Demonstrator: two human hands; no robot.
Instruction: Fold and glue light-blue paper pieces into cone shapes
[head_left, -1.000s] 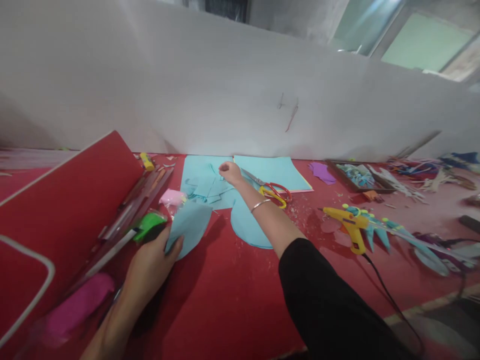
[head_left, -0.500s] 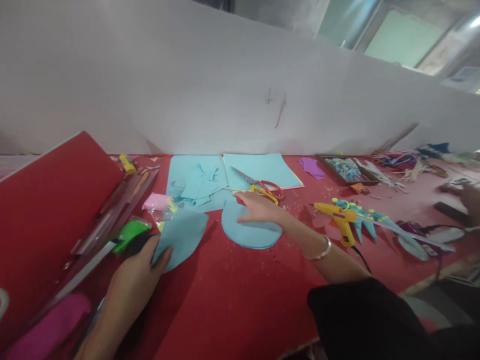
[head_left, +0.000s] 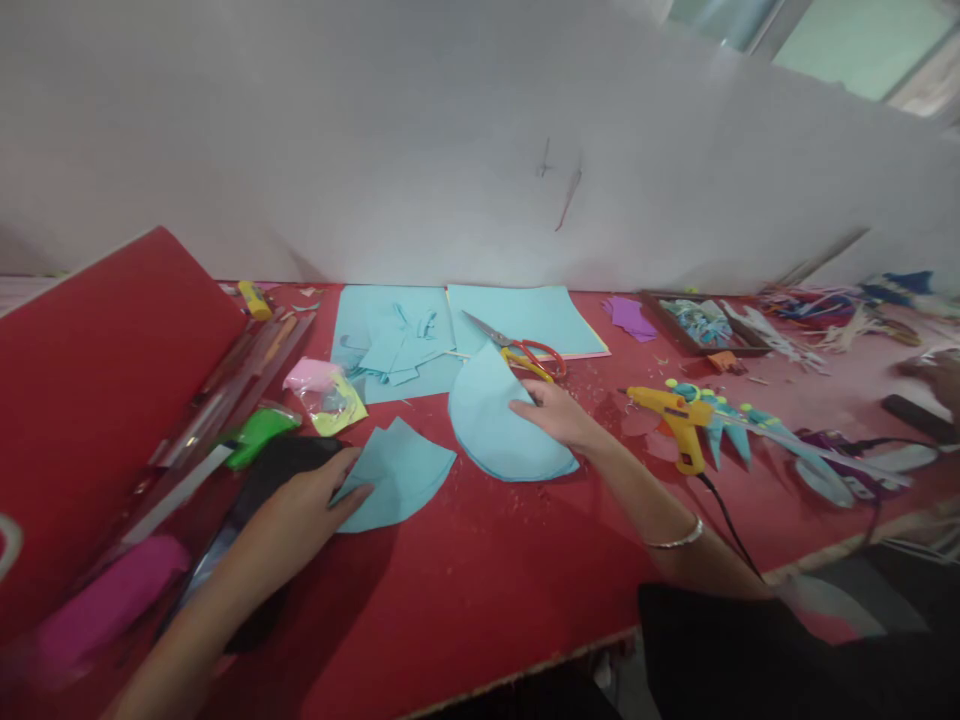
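Observation:
My left hand (head_left: 322, 500) pinches the left corner of some light blue fan-shaped paper pieces (head_left: 401, 470), low over the red tabletop. At the right edge of a rounded blue paper stack (head_left: 502, 425), my right hand (head_left: 559, 412) is closed with its thumb across the top. The stack's pointed end faces the wall. Just beyond that hand lie scissors (head_left: 536, 358) with red and yellow handles, partly over blue sheets (head_left: 529, 308). Blue offcuts (head_left: 401, 350) are scattered left of the scissors.
A yellow glue gun (head_left: 679, 415) with a cord lies on the right, near blue spiked pieces (head_left: 731, 440). Farther back stands a tray (head_left: 697, 325) of scraps. A red board (head_left: 97, 370), a green packet (head_left: 262, 435) and a dark pouch (head_left: 289, 470) occupy the left.
My left hand has moved the fan-shaped paper rightward, and its pieces have spread apart. My right hand has shifted right to the rounded stack's edge, and the stack's pointed top now shows.

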